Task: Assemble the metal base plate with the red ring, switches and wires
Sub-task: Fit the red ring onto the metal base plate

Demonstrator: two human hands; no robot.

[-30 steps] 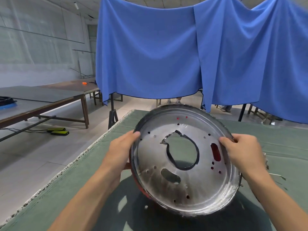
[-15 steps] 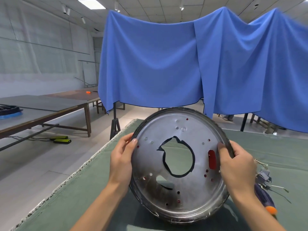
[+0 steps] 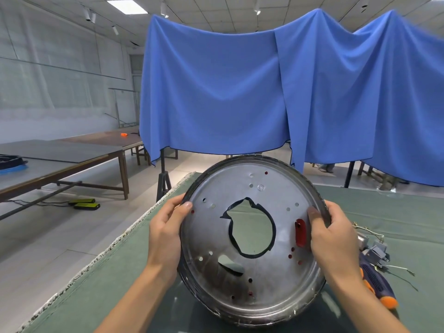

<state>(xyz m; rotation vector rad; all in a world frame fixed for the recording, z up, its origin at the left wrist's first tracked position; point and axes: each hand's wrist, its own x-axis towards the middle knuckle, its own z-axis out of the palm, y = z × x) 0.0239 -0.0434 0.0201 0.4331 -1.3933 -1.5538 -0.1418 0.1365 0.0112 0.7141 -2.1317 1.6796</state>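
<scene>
A green cloth-covered table (image 3: 396,212) fills the near half of the scene, with a blue sheet (image 3: 240,92) hung across the far side of the room. Over the near middle of that table the metal base plate (image 3: 204,239) is held up, tilted so that its face is turned to the camera, its lower rim close to or resting on the cloth; which of the two, the view does not settle. The tilt reads as a way of looking through the plate: red (image 3: 300,233) shows through the oblong slot on the right and through several small holes, most likely the red ring seated behind, so the holes can be checked against it. The left hand (image 3: 165,227) grips the left rim, thumb on the face and fingers curled behind the edge; the right hand (image 3: 330,227) grips the right rim the same way, thumb pressed just beside the red slot. Two hands at opposite edges keep the wide disc steady and let it be turned. Just right of the plate, near the right wrist, a screwdriver with a dark and orange handle (image 3: 379,287) lies on the cloth, and beside it the grey switches with their thin wires (image 3: 374,251), laid within reach, in my judgement for fitting once the plate is lined up.
</scene>
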